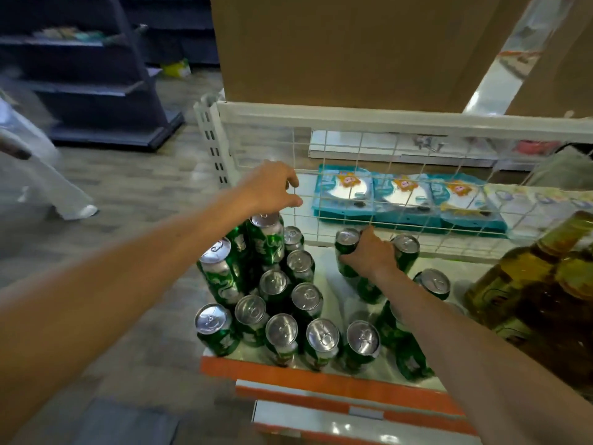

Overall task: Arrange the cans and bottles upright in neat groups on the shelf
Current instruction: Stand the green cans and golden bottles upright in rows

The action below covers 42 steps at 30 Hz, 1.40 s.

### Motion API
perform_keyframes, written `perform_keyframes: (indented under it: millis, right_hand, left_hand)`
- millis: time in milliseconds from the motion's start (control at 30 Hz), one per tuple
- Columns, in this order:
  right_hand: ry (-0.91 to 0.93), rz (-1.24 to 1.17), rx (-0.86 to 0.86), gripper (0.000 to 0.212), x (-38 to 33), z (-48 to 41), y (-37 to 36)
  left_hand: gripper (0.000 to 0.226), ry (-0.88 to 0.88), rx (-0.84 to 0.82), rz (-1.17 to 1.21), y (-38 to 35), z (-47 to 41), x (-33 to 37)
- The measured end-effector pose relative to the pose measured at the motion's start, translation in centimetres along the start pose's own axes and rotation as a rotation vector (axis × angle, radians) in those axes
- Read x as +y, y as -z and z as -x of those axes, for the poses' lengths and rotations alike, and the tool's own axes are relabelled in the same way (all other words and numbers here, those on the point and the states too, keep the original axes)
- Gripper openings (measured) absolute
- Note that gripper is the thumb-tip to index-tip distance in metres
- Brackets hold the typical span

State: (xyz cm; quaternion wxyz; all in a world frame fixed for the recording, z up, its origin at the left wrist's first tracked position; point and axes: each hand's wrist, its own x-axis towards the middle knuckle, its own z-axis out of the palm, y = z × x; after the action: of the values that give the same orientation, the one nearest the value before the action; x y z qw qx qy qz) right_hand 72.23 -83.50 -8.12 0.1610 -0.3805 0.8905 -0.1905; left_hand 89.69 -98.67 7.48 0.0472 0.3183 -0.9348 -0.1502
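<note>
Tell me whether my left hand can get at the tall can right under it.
Probably yes. The left hand hovers just above the tall can, whose top stands higher than the short cans beside it, and nothing lies between hand and can.

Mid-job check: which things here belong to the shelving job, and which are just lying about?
Job: cans; bottles; shelf; left grip over the cans; right grip holding a can.
Lying about: blue packets behind the wire grid; cardboard box; dark shelving.
</note>
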Motion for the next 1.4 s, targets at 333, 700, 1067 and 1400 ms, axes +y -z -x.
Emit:
perform_keyframes:
  millis: [333, 700, 1067, 1400]
  right_hand:
    - [0.024, 0.349, -0.043, 0.089, 0.0, -0.2, 0.7]
    - [0.212, -0.109, -0.023, 0.075, -2.3, 5.6, 6.3]
    - [0.187, -0.614, 0.122, 0.097, -3.2, 8.9, 4.6]
    - [0.082, -0.342, 0.114, 0.084, -0.8, 7.6, 0.6]
  left_hand:
    - [0.08, -0.065, -0.374, -0.327, 0.0, 2.5, -1.1]
    - [0.094, -0.018, -0.316, -0.319, 0.5, 2.5, 2.7]
    - [0.038, -0.089, -0.21, -0.049, -1.5, 1.6, 10.7]
    - [0.069, -0.09, -0.125, -0.036, -0.5, 1.7, 4.5]
